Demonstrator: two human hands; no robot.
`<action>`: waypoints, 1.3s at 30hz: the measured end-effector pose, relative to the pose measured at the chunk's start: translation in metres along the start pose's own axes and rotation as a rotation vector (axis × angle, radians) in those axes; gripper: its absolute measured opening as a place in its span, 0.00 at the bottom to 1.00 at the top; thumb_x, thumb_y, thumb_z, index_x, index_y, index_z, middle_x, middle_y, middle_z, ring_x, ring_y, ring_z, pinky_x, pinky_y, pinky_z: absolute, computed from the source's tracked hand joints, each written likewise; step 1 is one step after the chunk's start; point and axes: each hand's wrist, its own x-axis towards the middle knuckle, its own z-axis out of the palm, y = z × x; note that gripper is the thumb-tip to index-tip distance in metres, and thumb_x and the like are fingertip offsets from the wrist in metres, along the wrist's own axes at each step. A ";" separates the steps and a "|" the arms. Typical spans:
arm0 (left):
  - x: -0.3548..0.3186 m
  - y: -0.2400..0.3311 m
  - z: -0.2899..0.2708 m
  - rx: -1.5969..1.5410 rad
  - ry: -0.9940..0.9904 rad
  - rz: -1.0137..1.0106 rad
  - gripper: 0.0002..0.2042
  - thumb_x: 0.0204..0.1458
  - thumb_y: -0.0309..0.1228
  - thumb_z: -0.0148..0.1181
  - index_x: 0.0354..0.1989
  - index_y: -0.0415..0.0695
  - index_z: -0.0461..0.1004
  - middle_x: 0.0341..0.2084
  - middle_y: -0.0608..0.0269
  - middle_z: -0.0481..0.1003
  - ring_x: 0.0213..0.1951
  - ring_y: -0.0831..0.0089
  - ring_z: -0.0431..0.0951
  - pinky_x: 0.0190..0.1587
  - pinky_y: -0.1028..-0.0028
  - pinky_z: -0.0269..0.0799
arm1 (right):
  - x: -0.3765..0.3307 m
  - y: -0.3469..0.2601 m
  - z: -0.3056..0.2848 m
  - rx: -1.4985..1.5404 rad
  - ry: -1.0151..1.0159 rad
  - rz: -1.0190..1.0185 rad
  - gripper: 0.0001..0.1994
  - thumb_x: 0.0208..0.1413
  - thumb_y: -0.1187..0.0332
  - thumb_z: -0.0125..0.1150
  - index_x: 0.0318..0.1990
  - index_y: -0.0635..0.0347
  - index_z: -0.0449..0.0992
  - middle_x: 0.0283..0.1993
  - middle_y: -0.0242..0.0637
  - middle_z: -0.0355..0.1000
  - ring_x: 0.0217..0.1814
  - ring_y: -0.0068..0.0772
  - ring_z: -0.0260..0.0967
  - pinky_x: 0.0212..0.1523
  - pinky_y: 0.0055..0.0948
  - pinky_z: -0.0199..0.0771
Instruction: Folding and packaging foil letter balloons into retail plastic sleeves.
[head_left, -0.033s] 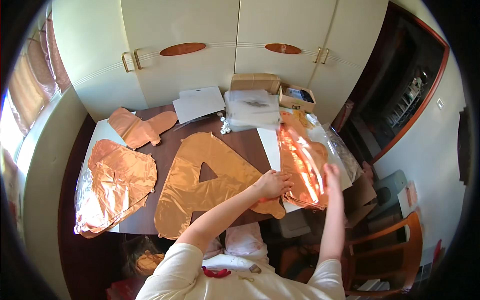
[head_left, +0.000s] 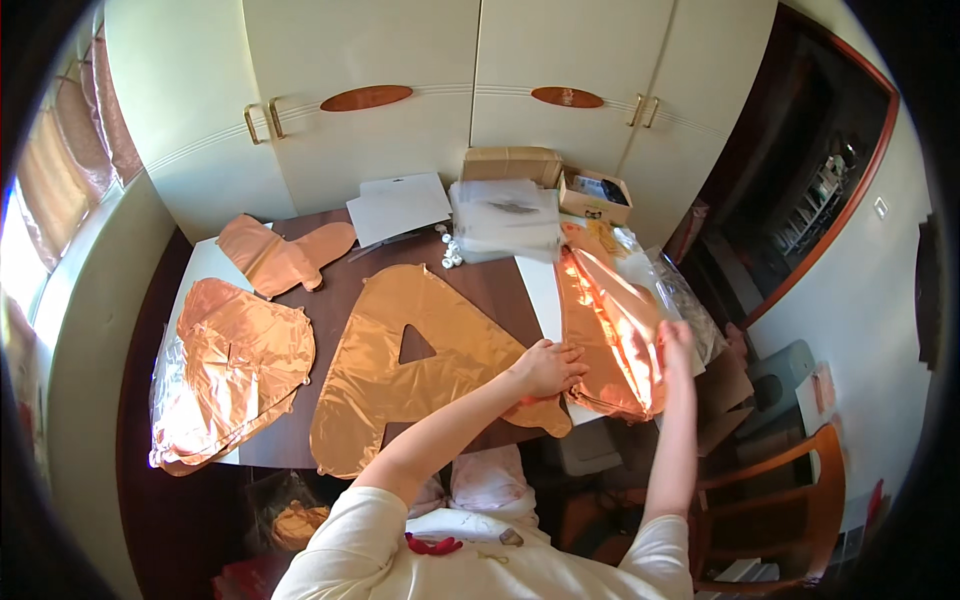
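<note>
A shiny copper-coloured foil balloon (head_left: pixel 600 350), flat and creased, lies at the right end of the table. My left hand (head_left: pixel 552 369) rests on its left edge with the fingers stretched out. The fingers of my right hand (head_left: pixel 676 345) are closed on the balloon's right edge, where the foil is lifted and bent. Under my left forearm lies a large flat letter-shaped foil balloon (head_left: pixel 440 330) with a triangular hole. Part of it is hidden by the arm.
More flat foil balloons lie at the left, a rounded one (head_left: pixel 245 345) and a smaller one (head_left: pixel 280 258). Along the back are white sheets (head_left: pixel 400 208), a stack of clear bags (head_left: pixel 505 215), small white rolls (head_left: pixel 450 250) and a box (head_left: pixel 595 195). A wooden chair (head_left: pixel 825 480) stands at right.
My right hand has shifted slightly right and up with the balloon's edge, and the lifted foil has swung right. My left hand has stayed in place.
</note>
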 end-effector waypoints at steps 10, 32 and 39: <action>0.009 0.008 -0.010 -0.095 -0.120 -0.141 0.21 0.58 0.48 0.43 0.55 0.54 0.67 0.55 0.62 0.67 0.57 0.67 0.66 0.54 0.61 0.61 | -0.021 -0.155 0.002 -0.612 0.351 -1.175 0.02 0.54 0.72 0.56 0.34 0.58 0.73 0.29 0.38 0.73 0.28 0.38 0.73 0.29 0.32 0.73; 0.012 -0.007 -0.061 -1.145 0.162 -0.688 0.40 0.48 0.48 0.61 0.64 0.39 0.51 0.46 0.51 0.71 0.44 0.67 0.73 0.45 0.67 0.70 | -0.197 -0.058 0.127 -0.790 -0.696 -1.651 0.07 0.41 0.66 0.56 0.31 0.49 0.73 0.31 0.25 0.72 0.20 0.18 0.63 0.18 0.18 0.62; 0.000 -0.054 -0.073 -0.818 0.550 -0.500 0.22 0.48 0.16 0.52 0.54 0.43 0.69 0.33 0.66 0.76 0.29 0.81 0.73 0.28 0.81 0.70 | -0.209 -0.063 0.135 -0.806 -0.685 -1.599 0.07 0.42 0.68 0.55 0.32 0.50 0.72 0.27 0.24 0.67 0.21 0.20 0.64 0.19 0.20 0.64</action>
